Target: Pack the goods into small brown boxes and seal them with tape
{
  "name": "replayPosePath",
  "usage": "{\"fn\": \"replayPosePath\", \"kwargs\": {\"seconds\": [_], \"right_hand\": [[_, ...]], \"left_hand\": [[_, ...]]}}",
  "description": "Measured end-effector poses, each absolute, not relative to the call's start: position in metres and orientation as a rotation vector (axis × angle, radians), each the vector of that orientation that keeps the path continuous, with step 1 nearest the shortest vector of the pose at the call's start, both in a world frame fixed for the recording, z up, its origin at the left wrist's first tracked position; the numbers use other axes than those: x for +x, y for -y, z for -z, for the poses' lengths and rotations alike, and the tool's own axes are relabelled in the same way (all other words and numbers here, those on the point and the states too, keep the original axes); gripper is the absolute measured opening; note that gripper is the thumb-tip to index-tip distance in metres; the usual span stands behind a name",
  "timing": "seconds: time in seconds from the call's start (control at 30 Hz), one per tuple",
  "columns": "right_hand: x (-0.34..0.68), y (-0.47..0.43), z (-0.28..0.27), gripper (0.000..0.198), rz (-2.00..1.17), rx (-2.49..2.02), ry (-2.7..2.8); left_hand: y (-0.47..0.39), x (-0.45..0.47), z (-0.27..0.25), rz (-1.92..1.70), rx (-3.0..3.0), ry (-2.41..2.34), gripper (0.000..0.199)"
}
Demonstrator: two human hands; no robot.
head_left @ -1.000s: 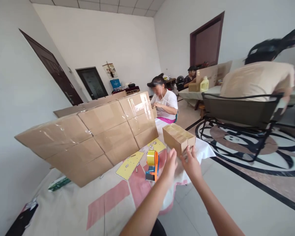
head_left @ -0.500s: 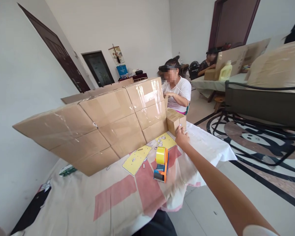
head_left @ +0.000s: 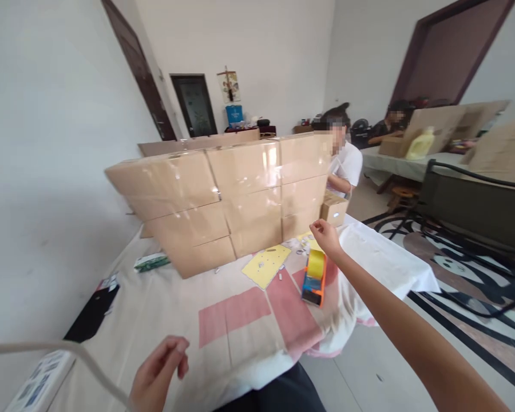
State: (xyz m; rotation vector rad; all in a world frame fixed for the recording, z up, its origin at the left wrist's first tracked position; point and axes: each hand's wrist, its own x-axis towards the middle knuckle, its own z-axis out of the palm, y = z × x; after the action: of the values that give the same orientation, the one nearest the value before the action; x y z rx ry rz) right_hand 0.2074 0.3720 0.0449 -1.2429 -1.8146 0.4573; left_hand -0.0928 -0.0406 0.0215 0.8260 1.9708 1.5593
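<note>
My right hand [head_left: 326, 236] hovers over the tablecloth just in front of a small cardboard box [head_left: 335, 210], apart from it. Its fingers are curled together and nothing shows in them. A small pale patch, like a sticker [head_left: 336, 216], is on that box's near face. Beneath my right wrist lies an orange and blue tape dispenser [head_left: 314, 277] with a yellow roll. My left hand [head_left: 161, 369] is above the near left of the cloth, fingers curled in with the thumb; whatever they may hold is hidden. A yellow dotted sheet [head_left: 266, 266] with small scraps lies between the hands.
A wall of taped cardboard boxes [head_left: 253, 200] stands along the table's far side. A person in a white shirt [head_left: 347, 163] sits behind it. A green packet [head_left: 151, 262] and a black item [head_left: 92, 312] lie at left. A pale cable [head_left: 81, 349] crosses the lower left.
My right hand has drawn back from the small box, where a pale patch now shows. My left hand has come into view at the bottom. The view has turned left.
</note>
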Motion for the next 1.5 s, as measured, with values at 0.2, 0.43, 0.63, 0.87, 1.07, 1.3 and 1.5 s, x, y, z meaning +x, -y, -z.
{"fn": "replayPosePath", "kwargs": {"seconds": [0.2,0.43,0.63,0.87,1.07,1.3,1.5], "right_hand": [[0.045,-0.278,-0.094,0.036,-0.470,-0.597,2.196],[-0.159,-0.165,-0.065,0.013,-0.579,-0.206,2.530],[-0.288,-0.139,-0.049,0.060,-0.049,-0.603,2.643],[-0.359,-0.195,-0.059,0.058,0.162,-1.213,2.481],[-0.358,-0.198,-0.065,0.031,0.168,-0.926,2.611],[-0.325,-0.155,-0.080,0.029,0.049,-0.403,2.774],[-0.298,-0.136,-0.077,0.026,-0.053,-0.348,2.826]], "left_hand": [[0.006,-0.163,-0.030,-2.096,0.612,-1.729,0.034],[-0.051,-0.274,-0.022,-2.480,0.149,-1.625,0.028],[-0.077,-0.343,0.026,-2.510,0.027,-1.884,0.029],[-0.079,-0.357,0.055,-2.171,0.154,-2.278,0.046],[-0.077,-0.355,0.050,-1.937,0.303,-2.408,0.065],[-0.074,-0.360,0.045,-1.873,0.245,-2.541,0.082],[-0.064,-0.364,0.039,-1.780,0.224,-2.677,0.066]]}}
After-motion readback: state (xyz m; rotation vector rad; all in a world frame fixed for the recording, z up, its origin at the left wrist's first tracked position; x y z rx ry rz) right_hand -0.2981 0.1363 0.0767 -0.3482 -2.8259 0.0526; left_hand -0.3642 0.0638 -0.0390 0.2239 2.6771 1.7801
